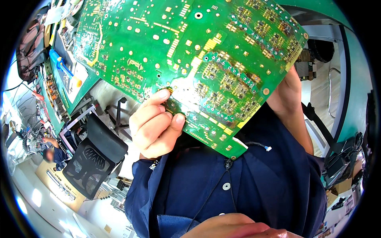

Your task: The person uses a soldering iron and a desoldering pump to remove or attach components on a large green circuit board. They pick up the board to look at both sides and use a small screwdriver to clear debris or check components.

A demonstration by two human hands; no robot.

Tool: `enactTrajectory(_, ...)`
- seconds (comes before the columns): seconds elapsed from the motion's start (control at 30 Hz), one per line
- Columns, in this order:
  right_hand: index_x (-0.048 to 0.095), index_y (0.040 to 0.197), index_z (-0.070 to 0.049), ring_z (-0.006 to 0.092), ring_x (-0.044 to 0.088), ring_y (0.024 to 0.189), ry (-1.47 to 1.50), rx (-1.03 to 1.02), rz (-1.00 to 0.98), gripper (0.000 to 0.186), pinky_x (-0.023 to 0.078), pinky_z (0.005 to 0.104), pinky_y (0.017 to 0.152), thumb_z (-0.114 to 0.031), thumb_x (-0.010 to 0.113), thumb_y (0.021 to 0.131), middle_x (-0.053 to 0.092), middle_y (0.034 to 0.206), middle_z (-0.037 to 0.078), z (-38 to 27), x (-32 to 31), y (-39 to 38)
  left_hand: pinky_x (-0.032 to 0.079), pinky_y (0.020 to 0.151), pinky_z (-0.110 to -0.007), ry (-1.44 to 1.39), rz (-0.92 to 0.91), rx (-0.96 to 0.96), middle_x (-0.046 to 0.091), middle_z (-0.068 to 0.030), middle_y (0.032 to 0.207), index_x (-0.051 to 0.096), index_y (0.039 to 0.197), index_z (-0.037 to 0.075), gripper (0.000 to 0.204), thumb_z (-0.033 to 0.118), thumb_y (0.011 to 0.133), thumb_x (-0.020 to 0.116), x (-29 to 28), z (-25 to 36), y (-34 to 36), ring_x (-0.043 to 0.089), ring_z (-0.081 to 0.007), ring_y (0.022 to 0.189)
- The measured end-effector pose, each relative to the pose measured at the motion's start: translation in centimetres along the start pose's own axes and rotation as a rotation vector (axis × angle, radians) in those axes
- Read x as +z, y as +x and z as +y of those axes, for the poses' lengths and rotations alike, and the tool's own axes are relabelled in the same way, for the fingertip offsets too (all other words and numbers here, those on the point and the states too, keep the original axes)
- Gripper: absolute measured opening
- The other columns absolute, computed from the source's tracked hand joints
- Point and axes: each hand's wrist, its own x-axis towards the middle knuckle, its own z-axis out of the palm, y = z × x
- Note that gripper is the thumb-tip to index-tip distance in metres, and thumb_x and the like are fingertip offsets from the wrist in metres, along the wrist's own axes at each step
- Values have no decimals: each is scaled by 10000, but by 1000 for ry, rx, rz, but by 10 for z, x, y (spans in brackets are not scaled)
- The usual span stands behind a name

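A large green circuit board point(174, 47), with rows of small parts and gold pads, is held up in front of my dark blue top. My left hand point(154, 129) grips its lower left edge, fingertips on the face of the board. My right hand point(289, 95) holds the right edge from behind, its fingers mostly hidden by the board. A short cable with a white connector point(268, 148) hangs just below the board against my clothing.
At left, a bench point(85, 89) holds a blue-handled tool point(59, 59), a dark bag point(31, 47), boards and wires. Below it are a black mesh chair point(89, 158) and another person point(55, 154). A bench with dark equipment point(343, 154) stands at right.
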Motion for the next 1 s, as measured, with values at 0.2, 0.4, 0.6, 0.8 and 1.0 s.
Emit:
enactTrajectory(0.2, 530, 1188, -35, 191, 582, 1073, 24, 10, -38, 271, 436, 365, 954, -190, 488, 969, 608, 1177, 71, 3, -7, -2, 599, 791, -427, 7, 14, 4, 498, -72, 807, 615, 751, 18, 202, -130, 649, 706, 3, 0, -1, 500, -208, 765)
enactTrajectory(0.4, 531, 1185, -36, 196, 576, 1082, 9, 9, -64, 261, 431, 372, 959, -176, 482, 970, 601, 1189, 77, 3, -8, -2, 600, 787, -425, 11, -25, 8, 501, -70, 792, 613, 756, 18, 205, -116, 633, 707, 1, -1, 0, 494, -211, 757)
enactTrajectory(0.6, 522, 1193, -28, 201, 573, 1086, 14, 0, -86, 265, 428, 376, 964, -167, 472, 973, 596, 1195, 87, 2, -7, -2, 598, 785, -427, -10, -44, -16, 505, -69, 783, 611, 756, 15, 209, -116, 626, 708, -1, 0, 1, 493, -211, 758)
enactTrajectory(0.8, 520, 1193, -9, 203, 576, 1086, -2, 4, -78, 270, 441, 374, 959, -164, 451, 984, 598, 1189, 94, 0, -6, -2, 598, 787, -428, 14, -16, -30, 507, -66, 801, 605, 750, 20, 211, -129, 638, 705, 2, 2, 0, 499, -210, 763)
enactTrajectory(1.0, 533, 1173, 5, 198, 603, 1036, -17, -30, -58, 263, 459, 361, 938, -159, 454, 984, 622, 1143, 99, 0, -5, -1, 601, 789, -420, 19, 9, -26, 505, -61, 806, 596, 752, 25, 220, -139, 651, 702, 3, 1, -4, 506, -202, 770)
